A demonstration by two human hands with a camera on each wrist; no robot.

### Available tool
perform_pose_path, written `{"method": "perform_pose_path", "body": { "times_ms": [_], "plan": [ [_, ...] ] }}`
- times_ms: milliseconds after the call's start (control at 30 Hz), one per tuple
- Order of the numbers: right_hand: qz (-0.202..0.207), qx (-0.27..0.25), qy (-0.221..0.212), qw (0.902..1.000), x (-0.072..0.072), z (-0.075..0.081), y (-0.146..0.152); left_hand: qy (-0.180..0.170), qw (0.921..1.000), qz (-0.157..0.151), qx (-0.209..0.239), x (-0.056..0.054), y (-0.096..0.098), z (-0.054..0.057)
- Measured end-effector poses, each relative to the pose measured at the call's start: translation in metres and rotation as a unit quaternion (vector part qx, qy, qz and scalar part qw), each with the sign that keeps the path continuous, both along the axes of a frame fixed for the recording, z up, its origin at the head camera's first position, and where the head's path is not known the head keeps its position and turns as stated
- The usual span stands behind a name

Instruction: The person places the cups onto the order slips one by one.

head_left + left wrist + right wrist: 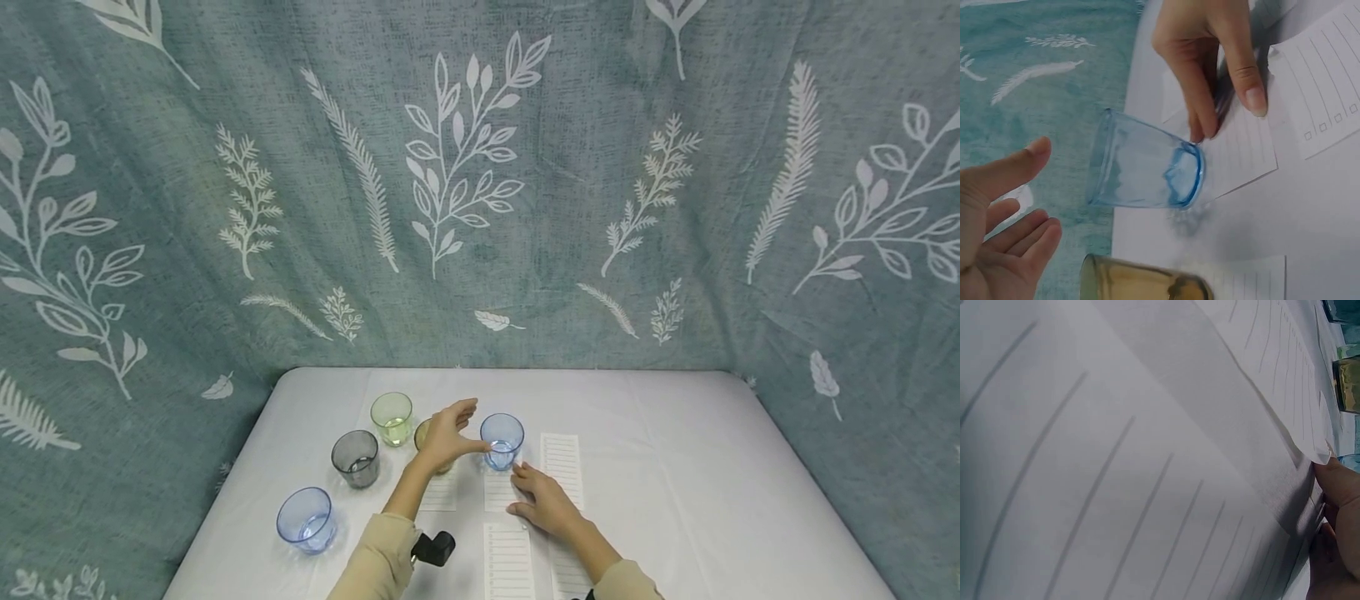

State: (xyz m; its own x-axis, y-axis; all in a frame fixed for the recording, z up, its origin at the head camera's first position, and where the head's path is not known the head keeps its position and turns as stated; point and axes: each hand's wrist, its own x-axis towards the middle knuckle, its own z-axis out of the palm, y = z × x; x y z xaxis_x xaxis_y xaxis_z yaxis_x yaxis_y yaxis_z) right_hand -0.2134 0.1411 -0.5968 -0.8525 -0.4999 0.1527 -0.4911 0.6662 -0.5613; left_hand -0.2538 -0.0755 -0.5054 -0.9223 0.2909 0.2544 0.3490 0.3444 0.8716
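Observation:
A blue glass (502,442) stands upright on the end of a lined paper slip (498,493). To its left is my left hand (450,435), its fingers and thumb spread apart, holding nothing. In the left wrist view that hand (1007,215) is clear of the blue glass (1147,164). My right hand (546,500) rests on the slip, fingertips right at the base of the glass. Its thumb and fingers stand apart, as the left wrist view shows of the right hand (1213,53). Behind the left hand, an amber glass (422,433) is partly hidden.
On the left stand a green glass (392,418), a grey glass (356,459) and another blue glass (307,521). More lined slips lie about: one at the right (562,462), one in front (509,562). A patterned curtain (480,183) hangs behind the white table (675,467).

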Motion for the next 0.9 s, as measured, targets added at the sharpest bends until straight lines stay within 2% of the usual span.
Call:
{"method": "perform_pose_path", "body": {
  "times_ms": [200,333,433,700,900],
  "plan": [
    [-0.005,0.001,-0.002,1.0000,0.002,0.000,-0.001,-0.024,0.9978,0.026,0.055,0.019,-0.023,0.004],
    [-0.009,0.003,0.001,1.0000,0.003,0.001,-0.003,-0.046,0.9929,0.031,0.105,0.034,-0.041,0.010],
    [-0.010,0.007,0.005,0.9999,0.004,0.002,-0.004,-0.048,0.9905,0.046,0.120,0.046,-0.054,0.014],
    [-0.013,0.018,0.005,0.9997,0.004,0.002,-0.003,-0.036,0.9874,0.110,0.108,0.077,-0.081,0.018],
    [-0.012,0.024,0.004,0.9996,0.003,0.006,-0.003,-0.028,0.9821,0.164,0.088,0.099,-0.097,0.019]
  ]
}}
